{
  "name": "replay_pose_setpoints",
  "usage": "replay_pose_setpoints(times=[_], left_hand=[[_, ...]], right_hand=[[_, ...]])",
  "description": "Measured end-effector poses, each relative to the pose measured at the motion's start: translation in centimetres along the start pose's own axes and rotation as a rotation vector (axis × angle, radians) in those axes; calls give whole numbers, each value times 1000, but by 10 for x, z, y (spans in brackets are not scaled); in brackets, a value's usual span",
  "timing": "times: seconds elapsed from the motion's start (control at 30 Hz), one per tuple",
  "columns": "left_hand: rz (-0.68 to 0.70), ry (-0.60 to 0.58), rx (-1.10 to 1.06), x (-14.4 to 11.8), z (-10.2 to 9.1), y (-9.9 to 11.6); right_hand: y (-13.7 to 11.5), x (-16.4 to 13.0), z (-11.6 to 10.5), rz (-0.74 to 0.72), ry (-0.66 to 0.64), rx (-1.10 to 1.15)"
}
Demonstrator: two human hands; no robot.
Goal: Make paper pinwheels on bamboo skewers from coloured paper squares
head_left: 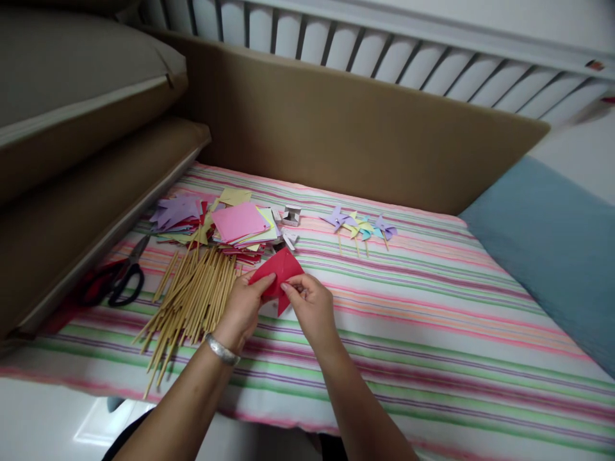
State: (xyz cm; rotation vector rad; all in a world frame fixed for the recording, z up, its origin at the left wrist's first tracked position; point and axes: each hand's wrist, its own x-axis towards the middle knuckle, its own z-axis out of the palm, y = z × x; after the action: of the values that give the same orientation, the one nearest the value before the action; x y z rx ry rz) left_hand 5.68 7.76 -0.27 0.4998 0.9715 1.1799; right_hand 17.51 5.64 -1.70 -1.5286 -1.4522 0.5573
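Observation:
Both hands hold a red paper piece (280, 269) just above the striped bed cover. My left hand (243, 308), with a silver bracelet on the wrist, pinches its left edge. My right hand (311, 306) pinches its lower right part with the fingertips. Left of the hands lies a pile of wooden sticks (189, 301). Beyond them sits a stack of coloured paper squares (239, 224), pink on top, with purple cut pieces (175, 211) beside it.
Black-handled scissors (125, 272) lie at the left by a brown cushion edge (96, 224). Three finished paper pinwheels (360, 225) lie further back, next to a small white box (291, 215). A brown board (355, 128) stands behind the bed and a blue pillow (552, 250) lies at the right.

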Motion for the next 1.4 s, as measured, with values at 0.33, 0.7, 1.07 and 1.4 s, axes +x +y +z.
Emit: replay_pose_setpoints(times=[0.33,0.7,1.07,1.4], left_hand=[[51,-17,88,-5,1,1],[21,-31,234,5,-6,-4],[72,-128,348,6,-9,-5],[40,-170,250,5,-11,-1]], right_hand=[[-1,1,4,36,88,-99],[12,6,-1,67,-52,58],[14,8,0,362,-185,550],[13,13,-4,441,-193,825]])
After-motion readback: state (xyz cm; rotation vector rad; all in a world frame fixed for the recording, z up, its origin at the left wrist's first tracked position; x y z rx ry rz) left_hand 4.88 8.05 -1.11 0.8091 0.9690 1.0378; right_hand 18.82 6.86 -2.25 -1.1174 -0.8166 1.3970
